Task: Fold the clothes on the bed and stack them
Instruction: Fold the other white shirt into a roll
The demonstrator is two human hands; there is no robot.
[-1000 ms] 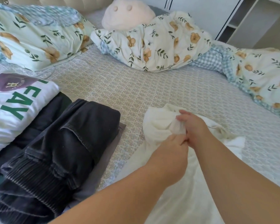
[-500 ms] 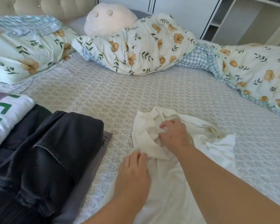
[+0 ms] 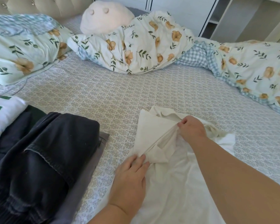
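Note:
A cream white garment (image 3: 168, 180) lies crumpled on the patterned bed sheet (image 3: 120, 97) in front of me. My left hand (image 3: 131, 177) pinches one end of its hem at the near left. Farther up and to the right, my right hand (image 3: 191, 129) pinches the other end, and the edge runs taut between the two. On the left stands a stack of folded clothes, with dark grey jeans (image 3: 44, 152) on top and a grey piece under them. Beside it lies a folded white shirt with green letters (image 3: 2, 113).
A floral duvet (image 3: 136, 46) is bunched across the back and down the right side (image 3: 257, 70). A floral pillow (image 3: 19, 52) sits at the back left, a pale plush toy (image 3: 103, 18) behind. White shelving (image 3: 242, 18) stands beyond the bed.
My hands, together on the cloth a second ago, have moved apart. The left one went down and left, then closed on the hem, which is now stretched between both hands.

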